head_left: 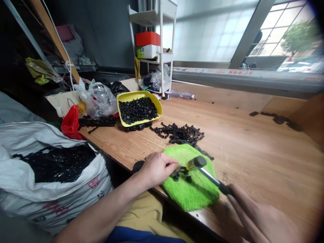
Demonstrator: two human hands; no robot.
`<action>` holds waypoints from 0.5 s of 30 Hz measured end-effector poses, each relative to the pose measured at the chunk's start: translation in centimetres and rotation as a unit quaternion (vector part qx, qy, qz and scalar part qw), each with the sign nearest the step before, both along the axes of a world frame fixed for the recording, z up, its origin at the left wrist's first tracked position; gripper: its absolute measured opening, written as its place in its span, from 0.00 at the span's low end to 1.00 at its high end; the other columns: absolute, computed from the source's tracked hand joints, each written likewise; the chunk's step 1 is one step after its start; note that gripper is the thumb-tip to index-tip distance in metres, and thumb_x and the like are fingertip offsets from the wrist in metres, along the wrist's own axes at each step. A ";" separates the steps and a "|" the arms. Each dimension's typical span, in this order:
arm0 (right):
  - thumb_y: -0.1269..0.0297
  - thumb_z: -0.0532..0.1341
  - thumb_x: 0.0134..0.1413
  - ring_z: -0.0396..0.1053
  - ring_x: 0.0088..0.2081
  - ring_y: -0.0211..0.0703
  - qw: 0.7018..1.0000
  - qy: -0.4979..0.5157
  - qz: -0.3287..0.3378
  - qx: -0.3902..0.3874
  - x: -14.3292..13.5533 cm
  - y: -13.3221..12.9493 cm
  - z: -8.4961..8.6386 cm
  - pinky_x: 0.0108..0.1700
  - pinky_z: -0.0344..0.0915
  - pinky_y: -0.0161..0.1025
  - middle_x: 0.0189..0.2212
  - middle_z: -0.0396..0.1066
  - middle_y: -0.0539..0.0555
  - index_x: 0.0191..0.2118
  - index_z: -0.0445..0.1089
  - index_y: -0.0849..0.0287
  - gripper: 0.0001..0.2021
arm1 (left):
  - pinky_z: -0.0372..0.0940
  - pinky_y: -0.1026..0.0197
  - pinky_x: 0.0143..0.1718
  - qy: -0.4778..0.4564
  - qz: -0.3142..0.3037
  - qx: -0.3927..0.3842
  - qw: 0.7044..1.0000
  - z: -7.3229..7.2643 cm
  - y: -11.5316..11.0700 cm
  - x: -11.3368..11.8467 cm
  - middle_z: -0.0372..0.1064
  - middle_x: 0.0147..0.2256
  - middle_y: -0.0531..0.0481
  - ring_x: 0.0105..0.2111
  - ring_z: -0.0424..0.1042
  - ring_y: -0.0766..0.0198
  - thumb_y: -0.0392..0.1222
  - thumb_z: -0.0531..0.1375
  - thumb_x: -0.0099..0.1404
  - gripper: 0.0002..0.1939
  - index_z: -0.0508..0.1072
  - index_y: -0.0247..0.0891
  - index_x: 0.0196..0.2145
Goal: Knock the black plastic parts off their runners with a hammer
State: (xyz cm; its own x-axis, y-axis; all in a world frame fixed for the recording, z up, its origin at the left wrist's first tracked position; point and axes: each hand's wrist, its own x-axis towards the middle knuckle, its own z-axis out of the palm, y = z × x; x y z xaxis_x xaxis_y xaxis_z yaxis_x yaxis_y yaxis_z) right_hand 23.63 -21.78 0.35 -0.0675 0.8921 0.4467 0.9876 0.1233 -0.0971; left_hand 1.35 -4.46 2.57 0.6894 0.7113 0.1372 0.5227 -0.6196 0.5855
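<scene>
A bright green cloth (199, 192) lies at the near edge of the wooden table. My left hand (159, 167) pinches a small black part (176, 176) over the cloth's left side. Wrapped round the dark handle of a small mallet (209, 176), my right hand (255, 211) is at the lower right, partly blurred. The mallet's head is just above the cloth, right beside the black parts near my left fingertips. Behind the cloth is a loose pile of black strip-like pieces (183, 133).
A yellow tray (159, 108) full of small black pieces stands behind the pile. A white sack (101, 182) of black parts is at the left. A red bag (71, 123), clear plastic bags and a white shelf rack (162, 44) stand farther back.
</scene>
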 end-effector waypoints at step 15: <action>0.59 0.44 0.65 0.65 0.16 0.42 0.999 -0.025 0.021 -0.022 0.2 0.7 0.4 0.13 0.57 0.31 0.20 0.67 0.48 0.52 0.56 0.57 0.15 | 0.47 0.66 0.25 0.043 -0.013 0.044 0.998 0.9 0.3 0.2 0.64 0.18 0.53 0.21 0.56 0.69 0.43 0.53 0.59 0.13 0.76 0.42 0.24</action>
State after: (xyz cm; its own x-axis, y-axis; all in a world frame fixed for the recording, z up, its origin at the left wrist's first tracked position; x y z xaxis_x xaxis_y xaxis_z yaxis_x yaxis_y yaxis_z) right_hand 23.81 -21.10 0.74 -0.1268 0.9065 0.4027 0.9854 0.1616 -0.0535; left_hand 1.56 -4.14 3.46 0.7191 0.6811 0.1378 0.5519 -0.6802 0.4824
